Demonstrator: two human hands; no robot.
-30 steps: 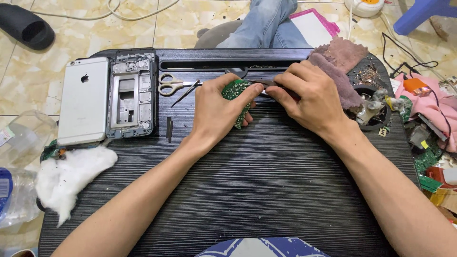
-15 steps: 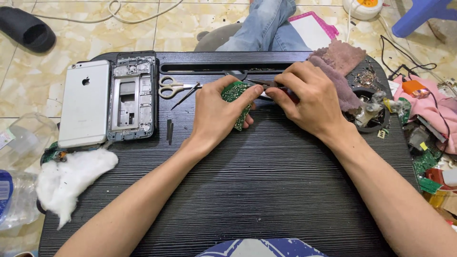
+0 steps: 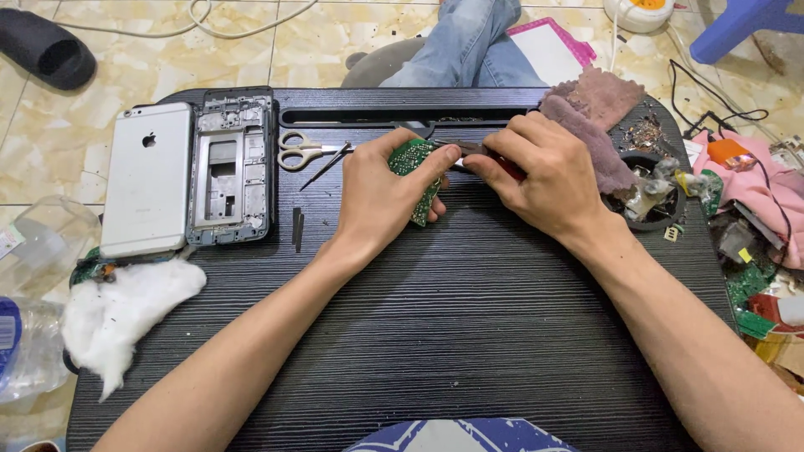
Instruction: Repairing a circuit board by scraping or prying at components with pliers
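Hands have barely moved since a moment ago: left hand [image 3: 381, 197] stays clamped on the green circuit board [image 3: 416, 172], while right hand [image 3: 544, 172], just beside it, keeps gripping red-handled pliers [image 3: 479, 155] touching the board's edge.

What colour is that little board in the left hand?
Green, seen in the head view: the circuit board.

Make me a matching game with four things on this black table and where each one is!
Things:
1. green circuit board
2. scissors
3. white cotton wad
4. silver phone

Places:
a. at the table's left front edge
b. held in the left hand
c. face down, left of the bare phone frame
d. just left of the left hand

Pairs: 1-b, 2-d, 3-a, 4-c
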